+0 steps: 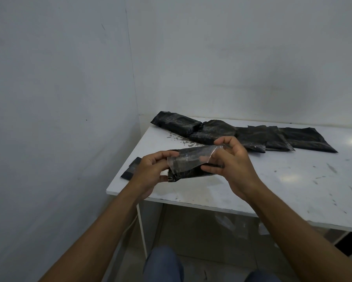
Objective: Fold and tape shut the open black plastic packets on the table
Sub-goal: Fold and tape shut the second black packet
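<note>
I hold a black plastic packet (188, 173) in the air above the near left part of the white table (272, 186). A strip of clear tape (188, 158) lies stretched across its top. My left hand (153, 173) grips the packet's left end and pinches the tape there. My right hand (235, 162) pinches the tape's right end between thumb and fingers, with lower fingers under the packet. Several more black packets lie in a row at the back of the table: a folded one (176, 123) at far left, another (211, 132) beside it, flatter ones (305, 140) to the right.
A small dark object (131, 168) lies at the table's left edge, partly hidden by my left hand. Grey walls close in at the left and back. The table's near edge runs just under my forearms. My knees in blue trousers (164, 265) show below.
</note>
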